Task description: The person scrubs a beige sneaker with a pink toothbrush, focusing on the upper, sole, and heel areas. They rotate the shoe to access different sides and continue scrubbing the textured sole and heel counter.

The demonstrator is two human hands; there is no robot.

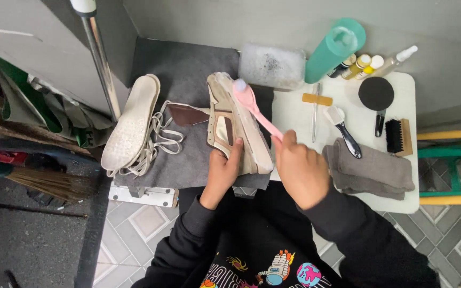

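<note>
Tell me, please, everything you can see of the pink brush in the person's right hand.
The pink brush is a slim, plastic-looking tool with a long straight handle and a small head covered in white foam. The right hand grips the handle's lower end, so it slants up and to the left. Its head rests on the far end of the beige and brown shoe, which the left hand steadies on the grey mat.
</note>
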